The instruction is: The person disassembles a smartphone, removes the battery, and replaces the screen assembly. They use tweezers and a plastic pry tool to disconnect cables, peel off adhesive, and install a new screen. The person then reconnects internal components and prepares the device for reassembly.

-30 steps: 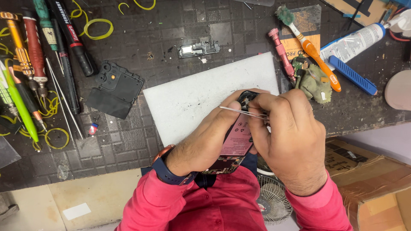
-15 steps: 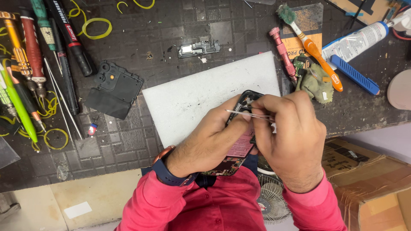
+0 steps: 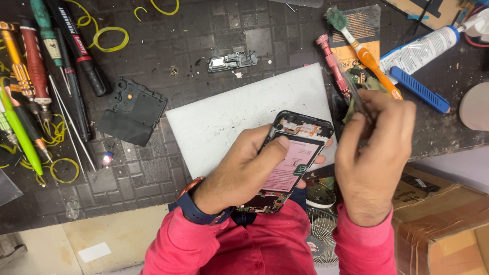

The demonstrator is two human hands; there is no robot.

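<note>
My left hand (image 3: 244, 173) grips an opened black phone (image 3: 298, 158) with its back off, so a pink battery and the top circuit board show. The phone lies tilted over the near edge of a white pad (image 3: 229, 117). My right hand (image 3: 374, 158) is apart from the phone, to its right. Its fingers pinch thin dark tweezers (image 3: 356, 99), whose tips point up toward a pink screwdriver (image 3: 333, 69) and a greenish cloth. What the tweezer tips carry, if anything, is too small to see.
A black phone cover part (image 3: 132, 112) and a small metal module (image 3: 232, 61) lie on the dark mat. Screwdrivers and pens (image 3: 35, 66) line the left. An orange toothbrush (image 3: 367, 56), white tube (image 3: 420, 48) and blue tool (image 3: 420, 89) sit at the right. A cardboard box (image 3: 443, 224) stands lower right.
My right hand has lifted off the phone's top and moved right with the tweezers. The phone's upper part is now uncovered. My left hand keeps its hold.
</note>
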